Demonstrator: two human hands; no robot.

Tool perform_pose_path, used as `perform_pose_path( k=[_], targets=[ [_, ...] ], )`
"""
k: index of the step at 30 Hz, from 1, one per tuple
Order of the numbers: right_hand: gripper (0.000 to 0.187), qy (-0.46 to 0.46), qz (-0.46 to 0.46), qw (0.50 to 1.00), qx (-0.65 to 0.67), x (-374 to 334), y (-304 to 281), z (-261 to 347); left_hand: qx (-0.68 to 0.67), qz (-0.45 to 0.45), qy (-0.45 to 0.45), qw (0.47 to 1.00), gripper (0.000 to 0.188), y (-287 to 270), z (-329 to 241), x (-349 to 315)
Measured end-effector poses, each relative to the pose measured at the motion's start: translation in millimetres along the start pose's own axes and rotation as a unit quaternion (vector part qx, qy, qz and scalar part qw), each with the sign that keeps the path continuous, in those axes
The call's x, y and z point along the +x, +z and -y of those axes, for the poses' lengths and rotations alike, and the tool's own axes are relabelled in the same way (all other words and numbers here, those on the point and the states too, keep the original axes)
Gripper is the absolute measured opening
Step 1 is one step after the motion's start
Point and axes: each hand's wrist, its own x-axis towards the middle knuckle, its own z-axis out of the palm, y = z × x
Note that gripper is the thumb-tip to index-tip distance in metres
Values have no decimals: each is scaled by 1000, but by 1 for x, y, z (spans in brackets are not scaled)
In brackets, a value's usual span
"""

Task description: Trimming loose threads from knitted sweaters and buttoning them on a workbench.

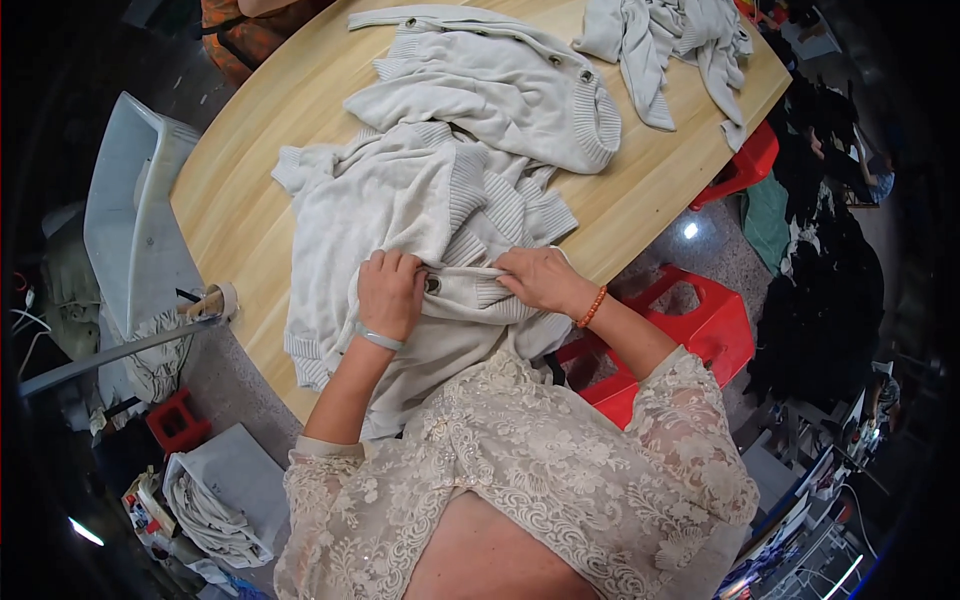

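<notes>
An off-white knitted cardigan [460, 295] lies at the near edge of the wooden table, partly hanging over it. My left hand [391, 290], with a silver bracelet at the wrist, pinches its ribbed button band beside a dark button [432, 285]. Further right along the same band, my right hand [545, 277] grips the cloth between thumb and fingers; an orange bead bracelet [592, 306] circles that wrist. The band is drawn fairly straight between both hands. More off-white knitwear [370, 195] is heaped just beyond, with ribbed cuffs and hems showing.
Another buttoned cardigan [500, 95] and a further knit garment [665, 50] lie on the table [245, 190]. Red plastic stools [700, 325] stand at the right, near a dark cloth pile [820, 300]. A white bin [125, 210] and a metal bar [120, 352] are at left.
</notes>
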Motion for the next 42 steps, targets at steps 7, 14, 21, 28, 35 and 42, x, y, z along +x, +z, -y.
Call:
perform_pose_path(
  k=[7, 14, 21, 28, 35, 42],
  targets=[
    [10, -129, -31, 990, -41, -14, 14, 22, -102, 42, 72, 991, 14, 29, -34, 15],
    [17, -81, -29, 996, -33, -25, 24, 36, -69, 117, 19, 991, 18, 29, -29, 17],
    [18, -31, -52, 998, 6, -27, 36, 18, -28, 131, 17, 991, 5, 75, -41, 13],
    [21, -42, -137, 989, 37, -16, 25, 43, -539, 142, -235, 797, 13, 59, -5, 20],
    [38, -12, -223, 975, 17, -14, 17, 44, -576, 143, -247, 766, 11, 58, -15, 27],
    [41, -22, -110, 994, 1, -7, 10, 42, -589, 192, -249, 745, 12, 49, 7, 21]
  ],
)
